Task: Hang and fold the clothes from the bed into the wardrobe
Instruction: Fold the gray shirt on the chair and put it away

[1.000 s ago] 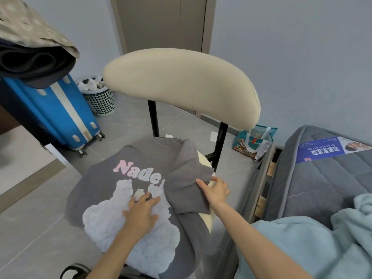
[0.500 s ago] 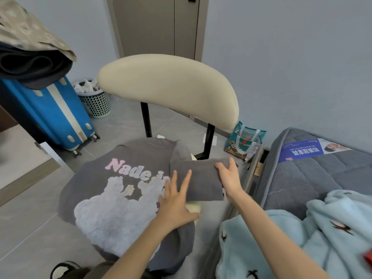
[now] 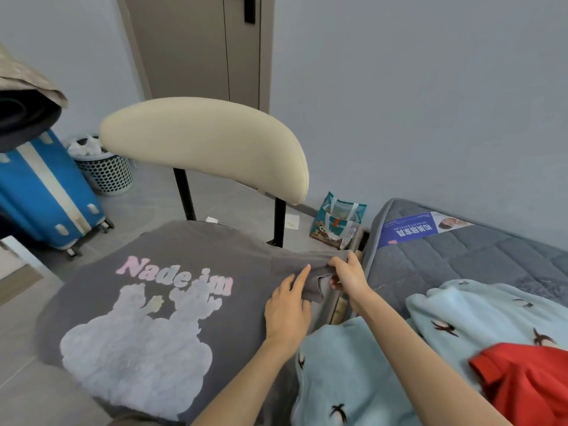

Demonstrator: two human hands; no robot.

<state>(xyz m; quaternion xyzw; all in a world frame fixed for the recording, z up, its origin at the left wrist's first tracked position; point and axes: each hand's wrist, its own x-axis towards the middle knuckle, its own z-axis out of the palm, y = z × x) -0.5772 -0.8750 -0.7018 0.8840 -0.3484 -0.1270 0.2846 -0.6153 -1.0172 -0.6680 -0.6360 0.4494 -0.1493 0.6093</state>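
Friend: Where is the shirt now?

Me: The grey T-shirt lies spread on the seat of the chair, print side up. Its edges hang over the seat on the left and on the near side. The chair stands just left of the bed.

Friend: And your hands?

Me: My right hand has its fingers curled and pinches the end of the right sleeve, which is stretched out toward the bed. My left hand lies nearly flat on the cloth just beside it, fingers straight, with the index finger pressing near where the sleeve begins. It holds nothing, it only presses.

Friend: What can go wrong from here?

Me: I think the seat is smaller than the shirt, so much cloth hangs without support. If I fold the sleeve over with a quick pull and my left hand presses too lightly, the whole shirt may slide to the right and drop between the chair and the bed, or onto the floor. The fold line can also come out crooked, because the cloth at my finger is a little wrinkled. The light blue blanket lies close to my arms at the near right and could catch the hem. The red garment on it is not folded yet. Whether the tall doors at the far side are the wardrobe, I cannot tell
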